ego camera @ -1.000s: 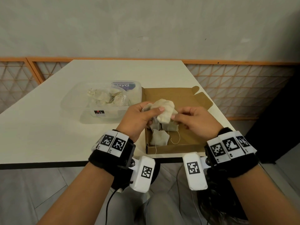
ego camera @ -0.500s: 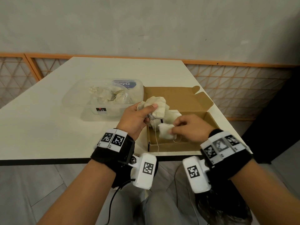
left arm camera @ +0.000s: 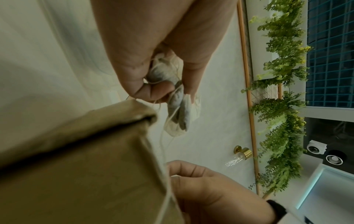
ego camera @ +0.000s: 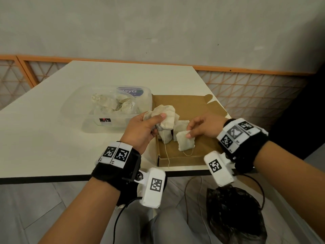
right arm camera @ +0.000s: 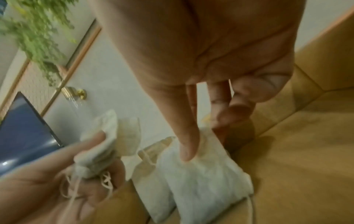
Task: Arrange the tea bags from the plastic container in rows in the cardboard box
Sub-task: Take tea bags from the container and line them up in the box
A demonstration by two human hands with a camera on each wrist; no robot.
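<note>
My left hand (ego camera: 158,118) hovers over the left side of the open cardboard box (ego camera: 186,157) and grips a bunch of beige tea bags (ego camera: 166,116) whose strings hang down. The bunch (left arm camera: 180,106) shows between its fingers in the left wrist view. My right hand (ego camera: 190,132) pinches the top edge of a single tea bag (ego camera: 185,145) that stands on the box floor beside two others (ego camera: 179,128). In the right wrist view the thumb (right arm camera: 186,145) lies on that bag (right arm camera: 203,181). The clear plastic container (ego camera: 84,110) to the left holds several more tea bags (ego camera: 112,104).
The box sits at the white table's (ego camera: 44,134) near right corner, its lid flap (ego camera: 184,103) folded open at the back. A black plastic bag (ego camera: 233,219) and cables lie on the floor below the table edge. An orange lattice railing (ego camera: 246,88) runs behind.
My right hand pulled one tea bag from the bunch and brought it down into the box. My left hand kept hold of the bunch and stayed over the box's left side.
</note>
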